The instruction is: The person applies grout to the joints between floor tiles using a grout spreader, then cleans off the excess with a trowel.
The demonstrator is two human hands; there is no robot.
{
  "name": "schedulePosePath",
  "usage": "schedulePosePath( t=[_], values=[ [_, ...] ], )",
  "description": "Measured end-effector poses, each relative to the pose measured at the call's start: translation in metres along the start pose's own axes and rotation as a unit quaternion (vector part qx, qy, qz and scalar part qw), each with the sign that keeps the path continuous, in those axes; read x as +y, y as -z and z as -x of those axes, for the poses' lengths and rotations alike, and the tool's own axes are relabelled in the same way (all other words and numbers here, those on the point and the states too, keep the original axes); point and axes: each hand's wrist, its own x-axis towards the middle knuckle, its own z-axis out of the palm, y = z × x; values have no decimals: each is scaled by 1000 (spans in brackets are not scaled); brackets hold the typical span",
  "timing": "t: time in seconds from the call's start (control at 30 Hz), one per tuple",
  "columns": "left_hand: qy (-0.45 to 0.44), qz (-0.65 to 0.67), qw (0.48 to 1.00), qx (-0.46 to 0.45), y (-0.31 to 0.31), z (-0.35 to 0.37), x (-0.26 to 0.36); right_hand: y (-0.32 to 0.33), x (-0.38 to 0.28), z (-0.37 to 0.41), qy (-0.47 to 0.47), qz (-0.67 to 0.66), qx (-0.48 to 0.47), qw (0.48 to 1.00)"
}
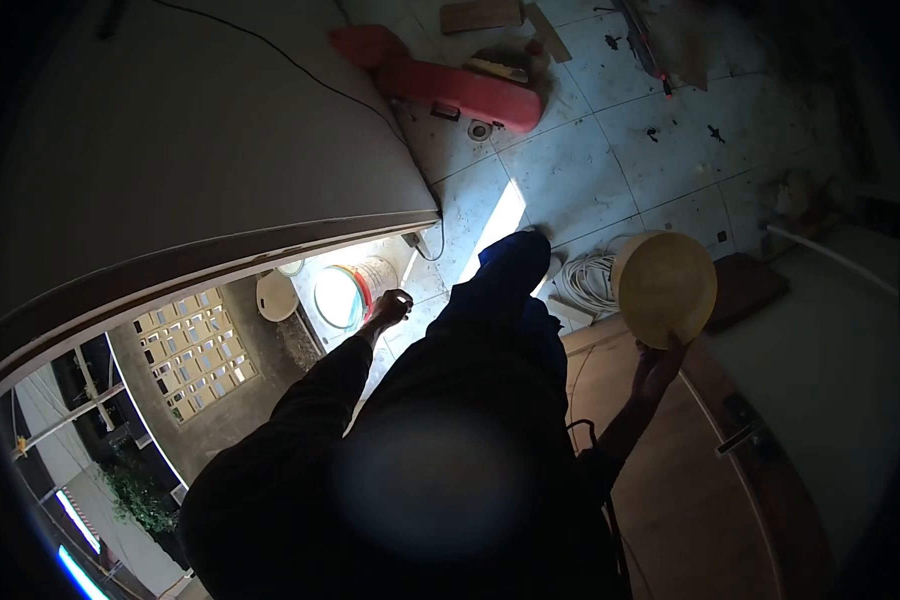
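My right hand grips the lower rim of a round yellowish tub, its thumb over the edge. The tub is held out to the right, with a coil of pale cable on the floor beside it. My left hand hangs at the left with its fingers curled; whether anything small is in them is too dark to tell. Just left of that hand stands a bucket with a red and green rim, in bright light.
A wooden door with a handle is at the right. On the tiled floor lie a red case, wood pieces and scattered debris. A pale wall with a hanging cable rises at the left, beside a bright opening.
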Motion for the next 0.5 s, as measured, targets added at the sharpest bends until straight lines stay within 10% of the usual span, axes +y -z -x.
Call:
schedulePosePath(
  t=[0.23, 0.5],
  values=[
    [81, -148, 980, -103, -72, 2, 71, -44, -77, -141, -3, -31, -7, 999],
    [-35, -100, 992, -70, -85, -183, 408, -77, -184, -266, -19, 25, 45, 998]
  ],
)
